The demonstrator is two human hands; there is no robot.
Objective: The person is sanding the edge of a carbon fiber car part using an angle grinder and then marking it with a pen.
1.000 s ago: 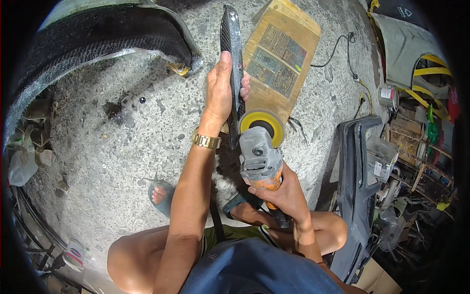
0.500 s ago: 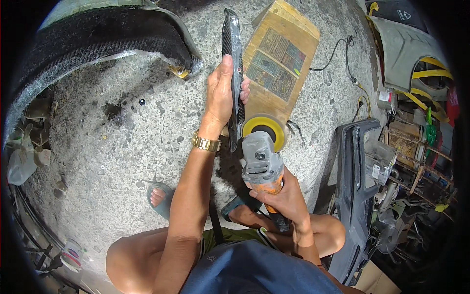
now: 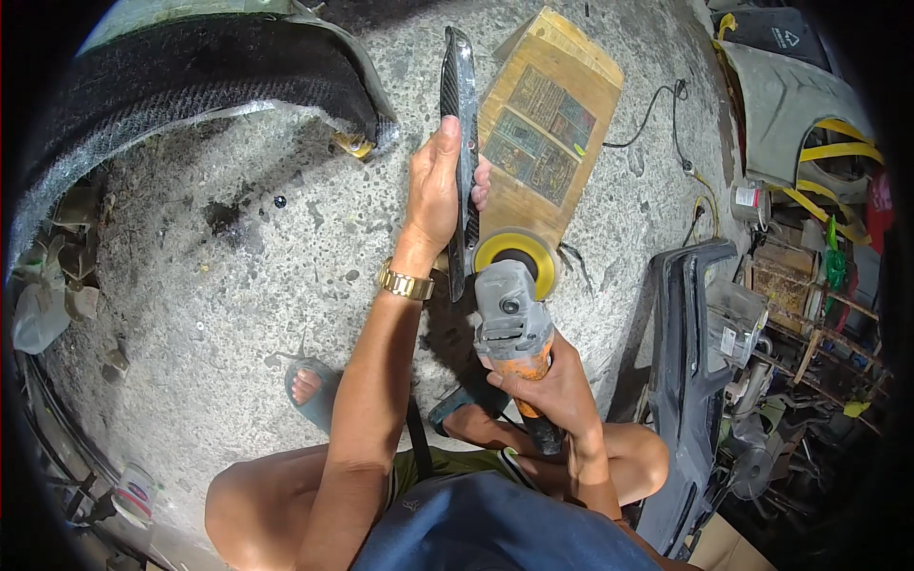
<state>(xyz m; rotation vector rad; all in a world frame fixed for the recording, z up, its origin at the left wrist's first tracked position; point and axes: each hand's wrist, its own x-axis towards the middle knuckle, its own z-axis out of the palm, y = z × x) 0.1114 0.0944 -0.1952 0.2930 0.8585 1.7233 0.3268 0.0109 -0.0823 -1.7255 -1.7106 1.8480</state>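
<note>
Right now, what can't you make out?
All in the head view:
Palm of the left hand: hidden by the hand itself and the dark strip.
Grip of the grinder: partly covered by the right hand.
Near part of the yellow disc: under the grinder head.
Large black panel: left end cut off by the fisheye rim.

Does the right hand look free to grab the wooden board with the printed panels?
Probably not as things stand: the right hand is wrapped around a grinder, whose yellow disc appears between it and the wooden board. It would likely need to put the tool down.
</note>
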